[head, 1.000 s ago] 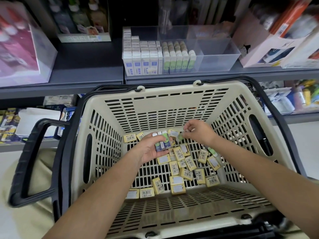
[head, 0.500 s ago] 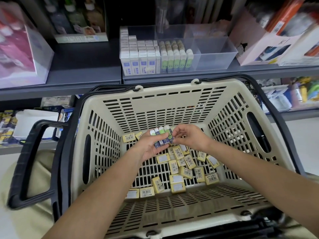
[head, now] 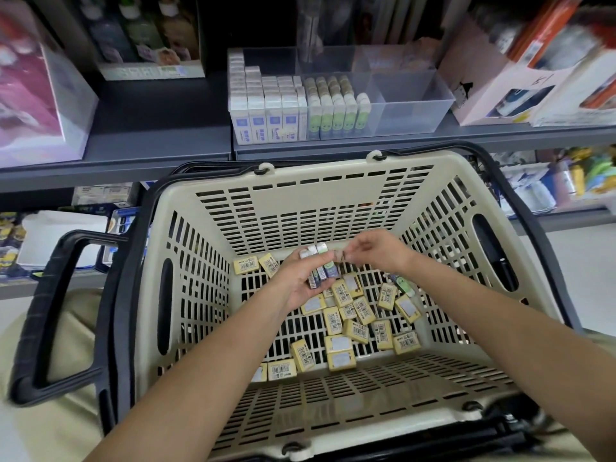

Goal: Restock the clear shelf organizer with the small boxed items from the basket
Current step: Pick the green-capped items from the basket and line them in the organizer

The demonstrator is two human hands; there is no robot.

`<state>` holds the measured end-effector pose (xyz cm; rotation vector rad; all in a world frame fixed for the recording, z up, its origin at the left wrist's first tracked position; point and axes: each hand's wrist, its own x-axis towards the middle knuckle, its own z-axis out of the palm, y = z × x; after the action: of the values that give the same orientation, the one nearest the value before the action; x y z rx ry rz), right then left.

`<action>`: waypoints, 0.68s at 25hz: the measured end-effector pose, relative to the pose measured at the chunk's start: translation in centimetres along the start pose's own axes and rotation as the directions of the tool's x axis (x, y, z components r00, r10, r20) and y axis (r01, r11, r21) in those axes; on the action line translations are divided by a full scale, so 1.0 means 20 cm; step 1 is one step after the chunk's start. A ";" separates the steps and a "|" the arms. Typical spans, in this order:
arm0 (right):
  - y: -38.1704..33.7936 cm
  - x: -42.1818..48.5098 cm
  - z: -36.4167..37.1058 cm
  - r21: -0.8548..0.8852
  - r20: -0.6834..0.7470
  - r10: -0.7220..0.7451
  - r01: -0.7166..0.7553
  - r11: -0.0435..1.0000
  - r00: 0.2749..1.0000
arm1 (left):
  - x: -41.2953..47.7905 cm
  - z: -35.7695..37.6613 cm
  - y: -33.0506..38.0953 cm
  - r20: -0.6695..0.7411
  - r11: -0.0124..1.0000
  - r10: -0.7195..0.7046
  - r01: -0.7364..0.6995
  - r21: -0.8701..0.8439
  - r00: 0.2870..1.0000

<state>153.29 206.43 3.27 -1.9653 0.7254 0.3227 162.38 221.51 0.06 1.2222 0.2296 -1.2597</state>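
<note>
A beige slotted basket (head: 310,201) sits in front of me, its floor strewn with several small yellow barcoded boxes (head: 356,328). My left hand (head: 300,281) grips a fan of slim white-and-green boxes (head: 321,266) above the basket floor. My right hand (head: 376,250) pinches one more small box against the top of that bunch. On the shelf above stands the clear organizer (head: 413,105), with blue-and-white boxes (head: 266,105) in its left section, green-labelled ones (head: 336,105) in the middle, and a bare right section.
The basket's black handles (head: 50,315) splay to the left and right. A pink box (head: 36,95) stands at the shelf's left and pink cartons (head: 493,91) at its right. Lower shelves behind the basket hold mixed goods.
My right hand picked a box from the basket's far side and brought it left to the bunch. My left hand lifted the bunch slightly and turned it more upright.
</note>
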 end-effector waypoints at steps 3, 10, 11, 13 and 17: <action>0.14 0.03 -0.11 -0.450 -0.115 0.234 -0.261 0.854 0.965 | 0.00 -0.02 0.01 -0.028 0.998 -0.014 0.015 0.055 1.000; 0.32 0.05 -0.05 -0.809 -0.100 0.313 -0.260 0.527 0.945 | 0.00 -0.03 0.01 -0.027 0.994 -0.023 0.025 0.104 0.999; 0.33 0.06 -0.04 -0.806 -0.099 0.308 -0.258 0.533 0.946 | 0.00 -0.03 0.01 -0.023 0.994 -0.022 0.024 0.105 0.999; 0.34 0.08 -0.03 -0.779 -0.122 0.301 -0.279 0.561 0.946 | 0.00 -0.02 0.02 -0.016 0.994 -0.023 0.025 0.110 1.000; 0.33 0.09 -0.03 -0.753 0.008 0.357 -0.230 0.617 0.934 | -0.01 -0.02 0.02 0.006 0.988 -0.042 0.041 0.148 0.999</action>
<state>150.51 202.93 -2.02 -2.5360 0.9030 1.1263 162.81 221.80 0.29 1.3444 0.1576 -1.3374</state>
